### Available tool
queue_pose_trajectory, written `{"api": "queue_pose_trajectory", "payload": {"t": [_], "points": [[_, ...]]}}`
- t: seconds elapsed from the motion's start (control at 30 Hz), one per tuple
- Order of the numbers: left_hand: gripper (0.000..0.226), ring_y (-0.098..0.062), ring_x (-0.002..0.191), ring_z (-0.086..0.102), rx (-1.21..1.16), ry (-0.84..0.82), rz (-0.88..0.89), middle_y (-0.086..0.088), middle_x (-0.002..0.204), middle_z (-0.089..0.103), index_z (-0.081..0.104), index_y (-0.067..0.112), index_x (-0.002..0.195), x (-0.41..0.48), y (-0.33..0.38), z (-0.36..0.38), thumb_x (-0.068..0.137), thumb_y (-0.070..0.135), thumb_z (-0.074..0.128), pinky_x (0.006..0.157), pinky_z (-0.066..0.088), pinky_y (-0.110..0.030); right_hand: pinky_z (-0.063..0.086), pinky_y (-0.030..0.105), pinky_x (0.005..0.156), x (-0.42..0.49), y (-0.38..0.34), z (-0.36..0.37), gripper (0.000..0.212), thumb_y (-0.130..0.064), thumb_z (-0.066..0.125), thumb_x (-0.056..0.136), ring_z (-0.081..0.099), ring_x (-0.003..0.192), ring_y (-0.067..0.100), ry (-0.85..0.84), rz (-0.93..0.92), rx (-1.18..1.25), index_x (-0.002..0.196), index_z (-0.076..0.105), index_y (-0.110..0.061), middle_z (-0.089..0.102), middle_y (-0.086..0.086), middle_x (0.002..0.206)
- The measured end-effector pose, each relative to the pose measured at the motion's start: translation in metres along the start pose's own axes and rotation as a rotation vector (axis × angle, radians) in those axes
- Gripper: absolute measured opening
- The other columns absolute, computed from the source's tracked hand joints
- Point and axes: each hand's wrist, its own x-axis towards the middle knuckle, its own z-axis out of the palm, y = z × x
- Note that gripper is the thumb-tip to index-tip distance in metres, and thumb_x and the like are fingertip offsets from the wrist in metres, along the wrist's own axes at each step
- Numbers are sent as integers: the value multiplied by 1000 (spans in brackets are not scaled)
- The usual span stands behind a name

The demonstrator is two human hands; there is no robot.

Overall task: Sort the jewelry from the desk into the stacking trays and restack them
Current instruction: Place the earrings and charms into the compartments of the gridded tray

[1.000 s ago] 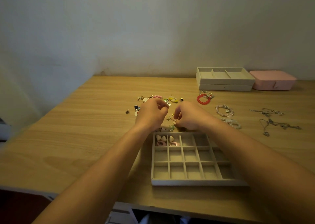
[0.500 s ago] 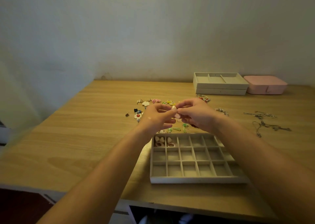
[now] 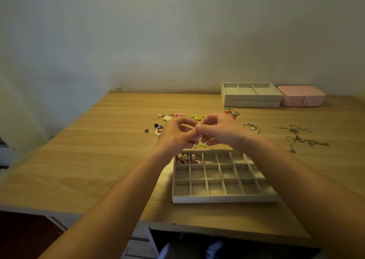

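A grey gridded tray (image 3: 221,198) lies near the desk's front edge; its far-left cells hold white heart pieces (image 3: 185,156) and pink rings (image 3: 182,161). Just beyond it, my left hand (image 3: 174,135) and my right hand (image 3: 223,130) meet fingertip to fingertip above the desk, pinching a very small piece of jewelry that I cannot make out. Colourful earrings and charms (image 3: 178,116) are scattered behind the hands. Two stacked grey trays (image 3: 250,98) stand at the back.
A pink case (image 3: 301,98) sits beside the stacked trays at the back right. Bead bracelets (image 3: 251,126) and silver necklaces (image 3: 300,138) lie on the right of the desk. The wall is close behind; the desk's left edge runs diagonally.
Both hands rose from the pile of earrings and came together, fingertips pinching a small piece. The view tilted up a little.
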Motion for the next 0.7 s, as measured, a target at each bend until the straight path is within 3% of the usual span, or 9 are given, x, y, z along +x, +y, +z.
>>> {"api": "queue_pose_trajectory", "payload": {"t": [0.17, 0.37, 0.5, 0.7], "points": [[33, -23, 69, 72, -37, -29, -35, -18, 91, 75, 65, 4, 111, -5, -4, -5, 85, 17, 80, 57, 57, -28, 61, 27, 70, -4, 0, 0, 21, -18, 72, 93, 73, 76, 16, -40, 7, 14, 106, 68, -2, 76, 15, 96], [23, -20, 76, 68, -208, -84, -107, -14, 90, 73, 67, 5, 107, -11, -9, -11, 87, 7, 76, 67, 59, -26, 61, 29, 67, -6, 3, 0, 15, -16, 72, 92, 72, 70, 17, -23, -1, 130, 100, 70, -3, 74, 10, 81], [12, -16, 71, 64, -369, -107, -188, -16, 91, 70, 67, 3, 101, -11, -10, -13, 92, -4, 65, 64, 57, -22, 62, 30, 71, -7, 2, -1, 15, -12, 73, 89, 72, 74, 20, -39, -15, 218, 100, 72, -3, 75, 13, 83], [35, -14, 85, 68, -465, -189, -280, -11, 103, 71, 68, -1, 119, -11, -10, -16, 84, -6, 71, 71, 56, -23, 60, 28, 73, -7, 3, -7, 20, 0, 77, 82, 75, 86, 26, -54, 8, 289, 102, 75, 3, 75, 20, 96]]}}
